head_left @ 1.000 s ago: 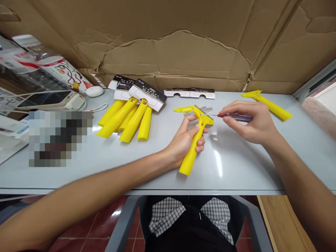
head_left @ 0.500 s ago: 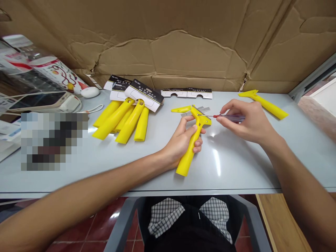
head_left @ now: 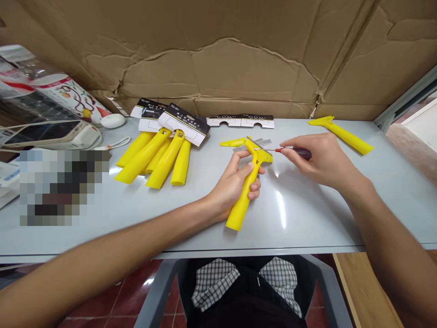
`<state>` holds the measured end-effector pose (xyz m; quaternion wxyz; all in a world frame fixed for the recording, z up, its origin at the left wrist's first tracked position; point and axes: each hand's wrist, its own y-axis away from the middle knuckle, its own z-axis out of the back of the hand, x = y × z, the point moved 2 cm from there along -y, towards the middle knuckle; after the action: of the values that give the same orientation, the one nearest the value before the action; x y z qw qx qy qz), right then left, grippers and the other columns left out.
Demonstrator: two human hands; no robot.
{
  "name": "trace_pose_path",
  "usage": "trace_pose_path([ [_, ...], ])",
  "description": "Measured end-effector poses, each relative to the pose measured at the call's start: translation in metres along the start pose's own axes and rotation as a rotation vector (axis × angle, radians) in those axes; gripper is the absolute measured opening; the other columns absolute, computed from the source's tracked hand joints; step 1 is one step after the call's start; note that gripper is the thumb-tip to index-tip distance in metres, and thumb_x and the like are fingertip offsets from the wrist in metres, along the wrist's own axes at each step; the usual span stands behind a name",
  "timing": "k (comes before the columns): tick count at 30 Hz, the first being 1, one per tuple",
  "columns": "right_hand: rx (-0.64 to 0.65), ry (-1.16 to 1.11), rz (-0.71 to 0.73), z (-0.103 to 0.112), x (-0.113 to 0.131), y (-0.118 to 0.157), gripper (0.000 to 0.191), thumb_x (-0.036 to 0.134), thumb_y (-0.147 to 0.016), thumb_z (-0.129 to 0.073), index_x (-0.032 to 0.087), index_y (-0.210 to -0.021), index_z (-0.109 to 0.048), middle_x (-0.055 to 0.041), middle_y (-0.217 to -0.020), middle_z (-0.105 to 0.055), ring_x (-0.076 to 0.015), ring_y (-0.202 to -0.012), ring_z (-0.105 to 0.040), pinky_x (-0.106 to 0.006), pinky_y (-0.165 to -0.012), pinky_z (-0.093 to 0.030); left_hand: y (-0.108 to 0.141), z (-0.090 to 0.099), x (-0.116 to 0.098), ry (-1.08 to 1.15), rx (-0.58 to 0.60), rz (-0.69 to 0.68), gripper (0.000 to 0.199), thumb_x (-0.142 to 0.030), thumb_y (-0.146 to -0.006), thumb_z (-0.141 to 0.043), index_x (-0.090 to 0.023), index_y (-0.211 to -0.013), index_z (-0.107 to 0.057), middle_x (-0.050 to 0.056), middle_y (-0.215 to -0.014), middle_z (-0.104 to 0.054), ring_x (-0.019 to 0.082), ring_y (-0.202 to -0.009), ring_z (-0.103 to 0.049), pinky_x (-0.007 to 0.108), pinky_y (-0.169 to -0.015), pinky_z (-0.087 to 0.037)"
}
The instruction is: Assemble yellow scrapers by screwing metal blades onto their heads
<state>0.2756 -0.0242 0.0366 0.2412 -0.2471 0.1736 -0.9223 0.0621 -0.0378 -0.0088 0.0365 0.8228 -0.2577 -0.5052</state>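
My left hand (head_left: 235, 184) is wrapped round the handle of a yellow scraper (head_left: 243, 200), tilted with its wide head away from me. My right hand (head_left: 316, 157) pinches a screwdriver (head_left: 300, 153) with a dark handle and red collar. Its thin shaft points left, and the tip meets the left side of the scraper's head, at a screw spot. A second screw shows on the head's right side. Behind the head lie a small yellow plastic piece (head_left: 234, 142) and thin metal blades (head_left: 264, 142), partly hidden by it.
Several yellow scraper handles (head_left: 165, 164) with black-and-white cards (head_left: 184, 124) lie left of centre. Another yellow scraper handle (head_left: 351, 137) lies at the back right. More cards (head_left: 241, 121) lean by the cardboard (head_left: 218, 68). A bottle (head_left: 68, 93), phone (head_left: 44, 134) and white mouse (head_left: 113, 120) sit left.
The screwdriver's handle has turned in my right fingers, its tip staying at the scraper's head. My left hand keeps its hold. The whole view has shifted slightly.
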Motion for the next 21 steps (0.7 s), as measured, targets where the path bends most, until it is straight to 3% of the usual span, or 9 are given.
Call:
trace_pose_path([
  [3,0.011,0.014,-0.052,-0.0016,-0.002,0.0009,0.026,0.038,-0.108,-0.052,0.026,-0.108,-0.076,0.0028,-0.058,-0.064,-0.0151,-0.046,-0.049,-0.033,-0.054,-0.037,-0.0004,0.0008,0.0007,-0.006,0.02,-0.003,0.026,-0.018,-0.106,-0.051,-0.028,-0.129,-0.046,0.005,-0.098,-0.065,0.006,-0.05,-0.05,0.018,-0.045,-0.038],
  [6,0.077,0.036,-0.049,-0.0023,-0.0001,0.001,0.026,0.04,-0.107,-0.056,0.025,-0.106,-0.077,0.0047,-0.053,-0.057,-0.0144,-0.047,-0.046,-0.032,-0.057,-0.037,-0.0004,0.0015,0.0007,-0.004,0.024,-0.004,0.027,-0.018,-0.106,-0.052,-0.028,-0.13,-0.046,0.005,-0.098,-0.066,0.006,-0.05,-0.05,0.018,-0.045,-0.038],
  [10,0.174,-0.006,-0.043,-0.003,0.0029,0.0011,0.026,0.036,-0.103,-0.061,0.027,-0.12,-0.078,0.0054,-0.059,-0.062,-0.0136,-0.051,-0.049,-0.032,-0.061,-0.037,0.0001,0.0015,0.0005,0.001,0.022,-0.001,0.026,-0.018,-0.107,-0.051,-0.028,-0.13,-0.047,0.004,-0.096,-0.066,0.006,-0.051,-0.051,0.017,-0.044,-0.038],
  [16,0.152,-0.002,-0.029,0.0013,0.0023,0.0005,0.024,0.031,-0.102,-0.059,0.026,-0.111,-0.08,0.0054,-0.056,-0.058,-0.0134,-0.05,-0.046,-0.031,-0.06,-0.037,-0.0003,0.0015,0.0005,0.024,0.01,0.008,0.027,-0.018,-0.106,-0.052,-0.028,-0.131,-0.048,0.004,-0.096,-0.066,0.007,-0.05,-0.051,0.018,-0.044,-0.039],
  [21,0.156,-0.016,-0.022,0.0015,0.0039,-0.0001,0.024,0.031,-0.102,-0.059,0.027,-0.109,-0.081,0.0035,-0.064,-0.068,-0.0139,-0.054,-0.053,-0.031,-0.063,-0.042,-0.0013,0.0022,0.0011,0.025,0.009,0.006,0.027,-0.018,-0.106,-0.052,-0.029,-0.13,-0.047,0.004,-0.096,-0.066,0.007,-0.05,-0.051,0.018,-0.045,-0.04],
])
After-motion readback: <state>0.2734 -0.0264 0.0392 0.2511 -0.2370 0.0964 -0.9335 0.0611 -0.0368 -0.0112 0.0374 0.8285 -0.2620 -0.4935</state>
